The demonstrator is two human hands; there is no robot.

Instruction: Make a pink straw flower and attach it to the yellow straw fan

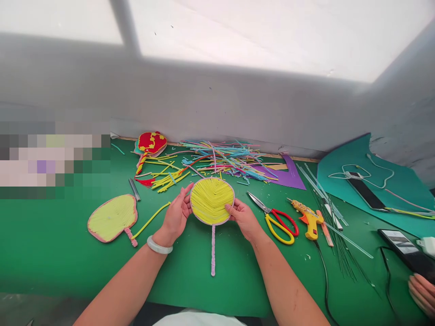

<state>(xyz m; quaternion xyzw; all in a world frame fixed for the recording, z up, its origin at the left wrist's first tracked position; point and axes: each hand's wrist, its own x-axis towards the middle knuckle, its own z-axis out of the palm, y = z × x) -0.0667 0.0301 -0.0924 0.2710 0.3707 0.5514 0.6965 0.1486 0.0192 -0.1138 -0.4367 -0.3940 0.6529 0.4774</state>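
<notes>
A round yellow woven fan [211, 200] with a pink rim and a pink twisted handle lies on the green table [50, 244]. My left hand [176, 215] pinches its left edge with thumb and fingers. My right hand [243, 217] grips its right edge. A white bangle sits on my left wrist.
A second yellow fan [113, 217] lies to the left, a red and yellow fan [150, 144] at the back. Loose coloured strips [217, 160] pile up behind. Scissors [277, 219], a yellow glue gun [309, 217], clear glue sticks and two phones lie right. Another person's hand [423, 294] shows at lower right.
</notes>
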